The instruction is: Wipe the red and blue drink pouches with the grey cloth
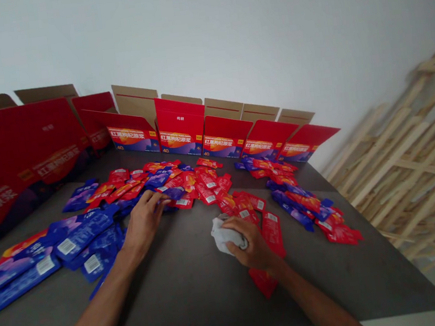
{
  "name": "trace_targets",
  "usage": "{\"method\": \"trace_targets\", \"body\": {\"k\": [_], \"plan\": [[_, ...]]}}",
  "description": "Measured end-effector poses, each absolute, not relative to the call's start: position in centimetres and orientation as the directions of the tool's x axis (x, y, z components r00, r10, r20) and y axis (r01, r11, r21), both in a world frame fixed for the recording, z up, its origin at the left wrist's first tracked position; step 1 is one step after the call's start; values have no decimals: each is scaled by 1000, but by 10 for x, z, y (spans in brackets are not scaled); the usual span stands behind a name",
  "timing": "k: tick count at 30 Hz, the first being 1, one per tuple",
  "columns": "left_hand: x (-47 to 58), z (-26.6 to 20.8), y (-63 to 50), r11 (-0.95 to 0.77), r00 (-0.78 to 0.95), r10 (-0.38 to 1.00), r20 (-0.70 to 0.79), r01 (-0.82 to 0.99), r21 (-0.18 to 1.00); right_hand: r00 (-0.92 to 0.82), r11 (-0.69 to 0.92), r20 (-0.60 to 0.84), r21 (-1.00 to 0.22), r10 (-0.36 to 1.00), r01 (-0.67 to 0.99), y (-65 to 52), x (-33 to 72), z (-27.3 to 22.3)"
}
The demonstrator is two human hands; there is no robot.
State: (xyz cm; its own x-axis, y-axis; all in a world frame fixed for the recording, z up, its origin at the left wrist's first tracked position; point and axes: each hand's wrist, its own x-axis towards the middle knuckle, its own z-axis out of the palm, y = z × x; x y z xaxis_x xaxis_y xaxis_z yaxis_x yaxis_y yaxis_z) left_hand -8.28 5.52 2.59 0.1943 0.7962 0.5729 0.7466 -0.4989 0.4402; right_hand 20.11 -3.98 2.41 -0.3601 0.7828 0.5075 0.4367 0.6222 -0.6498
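My right hand (251,243) is closed round a crumpled white cloth (220,235) above the dark tabletop, beside red sachets (272,230). Farther left, my left hand (148,214) reaches to the edge of the sachet pile, its fingers pinched on a blue-purple sachet (174,193). The fingertips partly cover that sachet's near end. Red sachets (206,183) with white barcode labels lie heaped just beyond both hands. Blue sachets (92,236) are stacked to the left of my left forearm.
Open red printed cartons (182,135) stand in a row along the back wall. Larger red cartons (23,165) fill the left side. Mixed red and blue sachets (305,202) lie on the right of the table (186,299). Wooden racks (420,170) lean beyond its right edge.
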Motion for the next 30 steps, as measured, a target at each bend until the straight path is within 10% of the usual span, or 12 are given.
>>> {"method": "trace_targets", "body": {"k": [7, 15, 22, 30], "plan": [[-77, 29, 49, -600, 161, 689, 707, 674, 431, -369, 597, 474, -692, 800, 406, -42, 190, 19], [-42, 19, 31, -653, 110, 756, 645, 182, 735, -364, 501, 362, -748, 858, 435, -39, 186, 12], [-11, 0, 14, -169, -6, 985, 171, -187, 968, -318, 347, 235, -865, 918, 362, -42, 180, 1], [14, -19, -9, 416, 444, 882, -160, -570, 709, -207, 126, 71, -956, 976, 266, -40, 184, -2]]}}
